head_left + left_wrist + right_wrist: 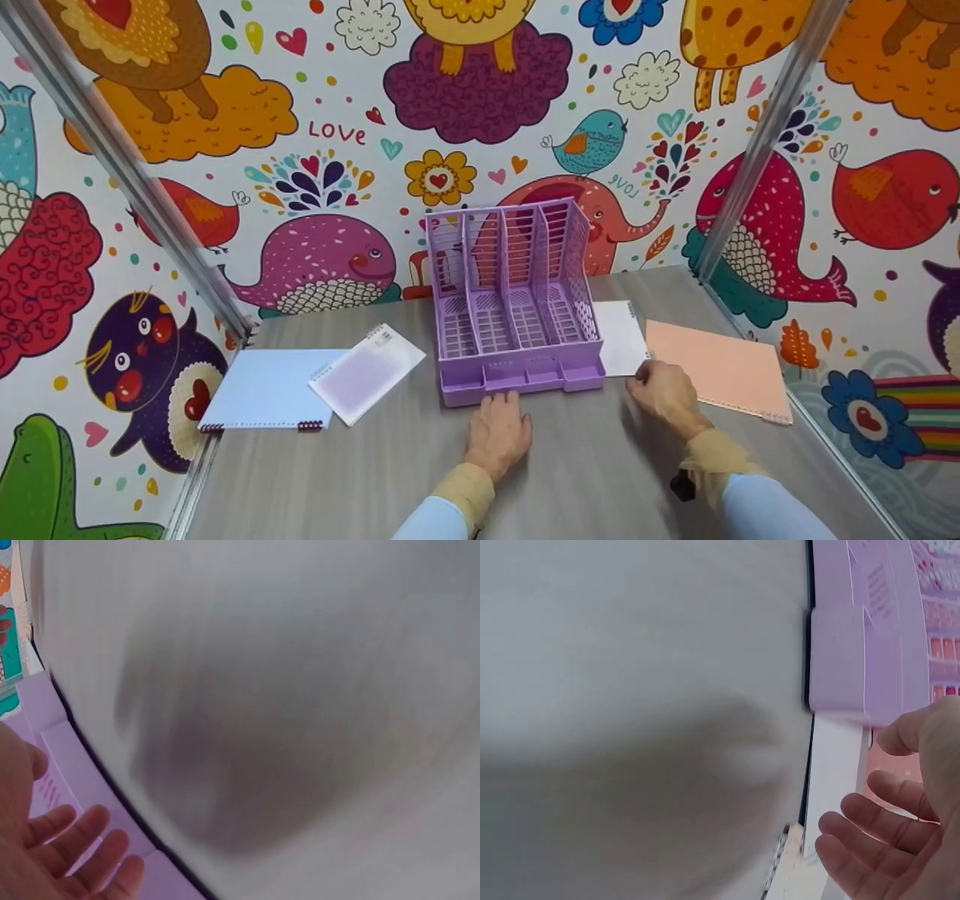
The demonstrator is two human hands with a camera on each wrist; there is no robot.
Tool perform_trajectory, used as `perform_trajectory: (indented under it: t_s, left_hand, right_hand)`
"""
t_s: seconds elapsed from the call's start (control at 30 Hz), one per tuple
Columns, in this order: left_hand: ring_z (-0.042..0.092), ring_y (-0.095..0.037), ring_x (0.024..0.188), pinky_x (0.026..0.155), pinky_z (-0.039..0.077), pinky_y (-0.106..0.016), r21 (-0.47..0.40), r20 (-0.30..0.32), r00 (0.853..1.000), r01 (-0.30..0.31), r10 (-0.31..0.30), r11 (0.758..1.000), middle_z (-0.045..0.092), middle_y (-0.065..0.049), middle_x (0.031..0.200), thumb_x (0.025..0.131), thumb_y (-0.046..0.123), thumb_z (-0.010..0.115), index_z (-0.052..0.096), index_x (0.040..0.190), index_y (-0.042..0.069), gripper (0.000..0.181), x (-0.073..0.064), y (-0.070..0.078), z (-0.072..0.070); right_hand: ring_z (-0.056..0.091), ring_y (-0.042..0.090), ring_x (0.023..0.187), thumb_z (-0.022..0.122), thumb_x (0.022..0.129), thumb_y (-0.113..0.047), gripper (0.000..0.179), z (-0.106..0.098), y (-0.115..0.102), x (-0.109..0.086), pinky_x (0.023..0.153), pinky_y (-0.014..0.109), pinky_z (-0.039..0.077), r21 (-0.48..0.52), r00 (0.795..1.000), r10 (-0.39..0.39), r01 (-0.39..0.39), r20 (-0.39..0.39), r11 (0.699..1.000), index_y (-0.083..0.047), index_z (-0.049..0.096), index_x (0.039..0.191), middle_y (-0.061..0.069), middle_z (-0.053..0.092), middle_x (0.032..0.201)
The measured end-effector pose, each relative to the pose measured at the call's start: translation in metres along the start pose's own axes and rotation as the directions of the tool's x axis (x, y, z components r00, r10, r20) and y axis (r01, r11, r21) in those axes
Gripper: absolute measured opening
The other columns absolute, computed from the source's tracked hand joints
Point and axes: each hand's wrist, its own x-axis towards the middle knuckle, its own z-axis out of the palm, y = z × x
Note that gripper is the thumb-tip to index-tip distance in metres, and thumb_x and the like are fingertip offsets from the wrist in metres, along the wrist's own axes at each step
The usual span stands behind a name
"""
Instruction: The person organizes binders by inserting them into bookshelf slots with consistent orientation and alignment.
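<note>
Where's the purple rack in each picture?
Head: the purple rack stands near the middle.
Left wrist: the purple rack is at the lower left, partly behind the left hand.
Right wrist: the purple rack is at the upper right.
Shared landmark: the gray table, in all three.

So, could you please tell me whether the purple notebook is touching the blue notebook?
Touching: the head view shows the purple notebook lying across the right edge of the blue notebook.
</note>
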Motion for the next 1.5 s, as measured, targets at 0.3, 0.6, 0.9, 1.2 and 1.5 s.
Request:
perform_trajectory:
  t_s: [0.3,0.6,0.9,1.2,1.5]
  left_hand:
    - [0.075,-0.034,0.107,0.096,0.064,-0.05,0.023,0.045,0.999,-0.031,0.03,0.999,0.081,-0.014,0.112,0.101,0.036,0.077,0.075,0.12,0.007,0.035,0.006,0.013,0.003]
    - [0.074,-0.032,0.11,0.094,0.064,-0.052,0.016,0.074,0.997,-0.033,0.032,0.999,0.079,-0.011,0.117,0.102,0.039,0.076,0.075,0.126,0.009,0.039,0.007,0.026,0.004]
    - [0.072,-0.028,0.103,0.084,0.066,-0.046,0.056,0.034,0.993,-0.116,0.114,0.992,0.078,-0.009,0.111,0.099,0.041,0.08,0.075,0.12,0.01,0.038,0.009,0.038,0.007]
    - [0.072,-0.026,0.105,0.081,0.066,-0.043,0.038,0.066,0.982,-0.182,0.179,0.983,0.077,-0.007,0.113,0.1,0.041,0.08,0.076,0.121,0.012,0.037,0.015,0.059,0.009]
    - [0.07,-0.023,0.103,0.086,0.063,-0.038,0.09,0.042,0.964,-0.264,0.261,0.96,0.077,-0.005,0.113,0.098,0.044,0.08,0.076,0.12,0.015,0.037,0.02,0.081,0.008]
  right_hand:
    - [0.065,0.03,0.094,0.073,0.105,-0.032,0.038,-0.019,0.026,0.001,0.079,0.039,0.054,0.043,0.992,0.098,-0.101,0.074,0.994,0.001,0.074,0.124,0.017,0.074,0.104]
    - [0.066,0.032,0.096,0.072,0.105,-0.035,0.045,-0.041,0.047,0.003,0.081,0.039,0.055,0.013,0.985,0.146,-0.148,0.091,0.989,0.004,0.073,0.129,0.021,0.075,0.11]
    - [0.066,0.034,0.097,0.072,0.104,-0.036,0.048,-0.053,0.062,0.002,0.079,0.037,0.053,0.017,0.978,0.197,-0.198,0.067,0.98,0.005,0.072,0.129,0.025,0.076,0.114]
    - [0.065,0.036,0.097,0.072,0.104,-0.037,0.053,-0.064,0.088,-0.003,0.079,0.038,0.055,0.024,0.96,0.276,-0.277,0.056,0.961,0.008,0.067,0.132,0.029,0.074,0.117]
    - [0.065,0.04,0.102,0.071,0.105,-0.041,0.058,-0.074,0.107,-0.006,0.088,0.047,0.062,0.052,0.934,0.349,-0.353,0.072,0.934,0.008,0.064,0.136,0.032,0.072,0.126]
